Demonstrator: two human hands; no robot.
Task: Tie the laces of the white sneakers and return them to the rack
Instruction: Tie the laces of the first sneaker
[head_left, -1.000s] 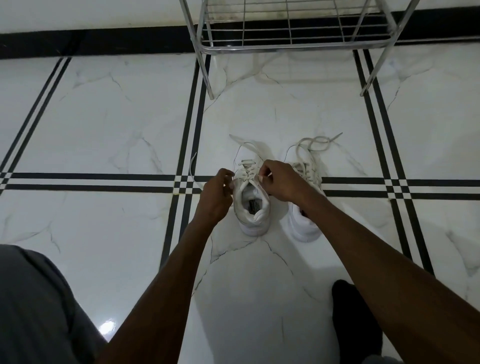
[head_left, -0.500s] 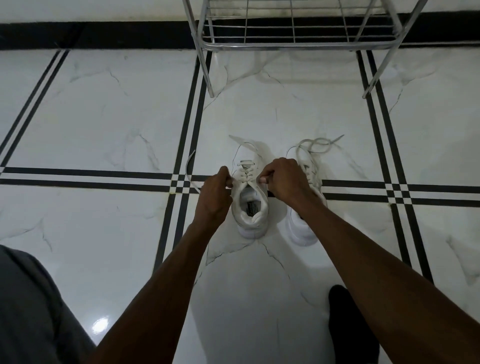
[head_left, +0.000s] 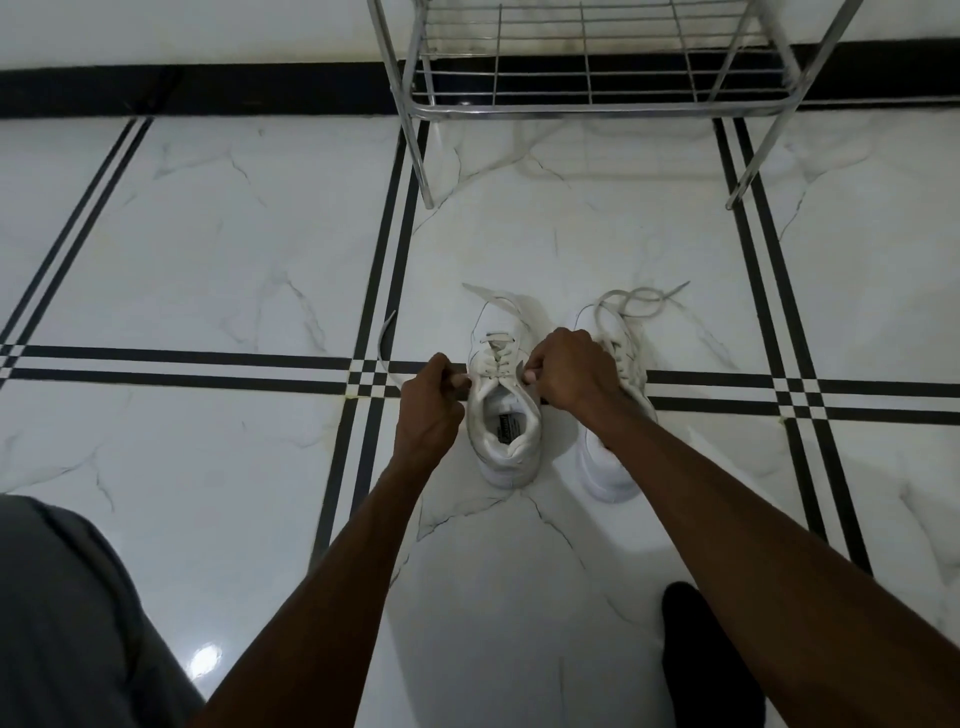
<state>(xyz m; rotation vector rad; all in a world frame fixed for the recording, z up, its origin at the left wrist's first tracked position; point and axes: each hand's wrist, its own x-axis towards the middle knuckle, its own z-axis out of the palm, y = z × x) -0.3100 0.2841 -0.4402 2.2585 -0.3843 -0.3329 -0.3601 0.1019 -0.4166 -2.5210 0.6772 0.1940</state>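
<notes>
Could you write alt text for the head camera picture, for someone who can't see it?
Seen from above, a person's left hand and right hand pinch the laces of the left white sneaker on a marble floor. The right sneaker stands beside it, its laces loose. A metal shoe rack stands just beyond.
</notes>
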